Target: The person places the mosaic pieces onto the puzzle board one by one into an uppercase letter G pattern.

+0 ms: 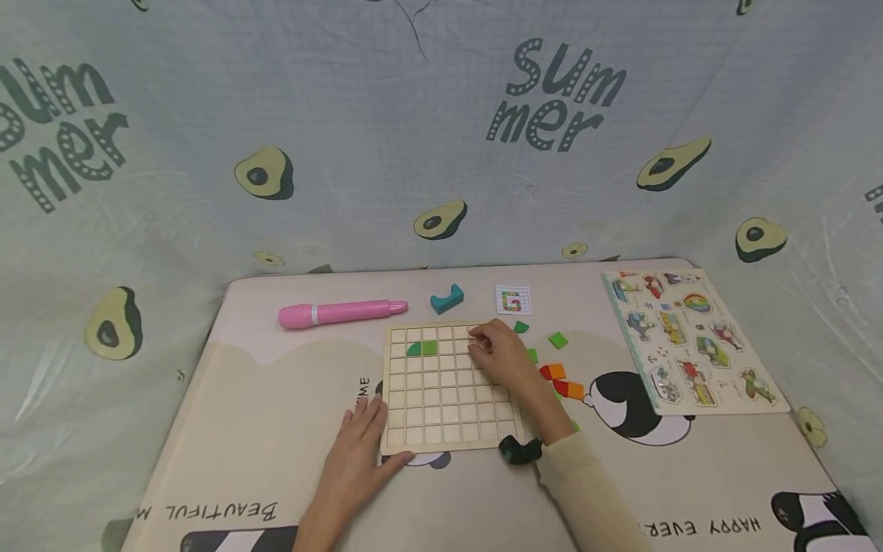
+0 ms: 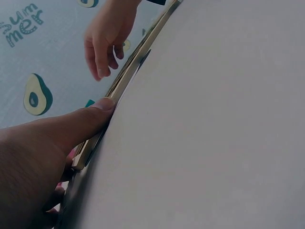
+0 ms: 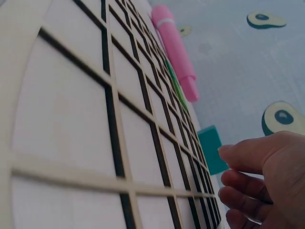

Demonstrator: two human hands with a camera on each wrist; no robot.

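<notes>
A wooden grid board (image 1: 441,447) lies in front of the person. A green quarter-round tile (image 1: 414,349) and a green square tile (image 1: 430,348) sit side by side in its upper left cells. The left hand (image 1: 359,448) rests at the board's near left corner, thumb (image 2: 90,119) along the near edge and fingers at the left side. Over the board's far right part hovers the right hand (image 1: 502,354), its fingers loosely bent, with nothing visible between thumb and fingers (image 3: 245,198).
Loose green tiles (image 1: 558,340) and orange tiles (image 1: 571,390) lie right of the board. Behind it are a pink pen-shaped object (image 1: 345,312), a teal arched block (image 1: 447,299) and a pattern card (image 1: 513,300). A picture puzzle board (image 1: 697,337) lies far right; a dark object (image 1: 519,451) lies near the right forearm.
</notes>
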